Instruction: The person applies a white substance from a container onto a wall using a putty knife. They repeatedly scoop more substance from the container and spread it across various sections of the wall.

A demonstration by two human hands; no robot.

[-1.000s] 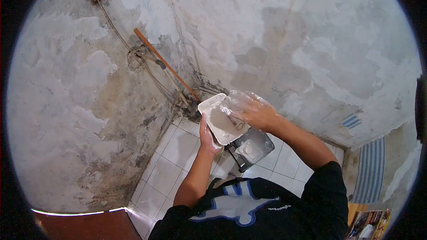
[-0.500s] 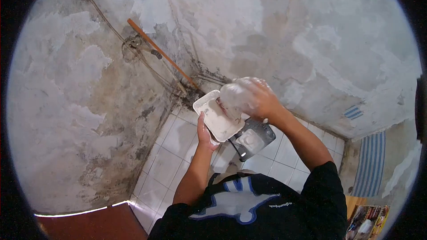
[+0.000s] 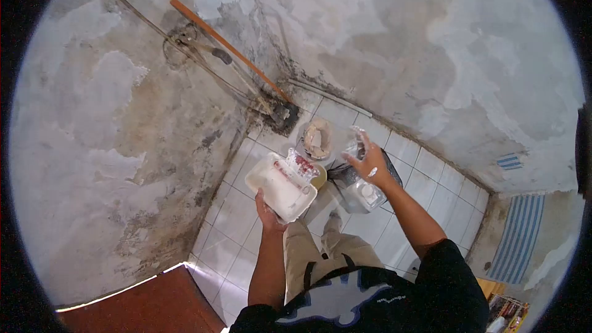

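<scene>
My left hand point(image 3: 269, 213) grips a white tray point(image 3: 251, 177) by its near-left side. White paste point(image 3: 280, 191) covers the tray's inside. A scraper with a red, paste-smeared blade point(image 3: 302, 165) rests at the tray's far right edge. To the right, my right hand point(image 3: 372, 161) is curled around a clear, paste-smeared plastic thing point(image 3: 351, 143), whose shape is blurred. White paste sticks to the fingers and the back of this hand. Below it stands a dark grey container point(image 3: 393, 172) with a translucent white-lidded tub point(image 3: 368, 195) in front.
A clear round container point(image 3: 317, 140) with a beige rim stands on the white floor tiles point(image 3: 240, 222) near the corner. An orange pole point(image 3: 228, 49) leans on the patchy wall point(image 3: 382, 37). A brown panel point(image 3: 135, 302) is at lower left, striped cloth point(image 3: 518, 234) at right.
My right hand has moved right and down, away from over the tray, with the clear plastic thing. The tray has shifted left and lower, and the scraper now shows at its edge.
</scene>
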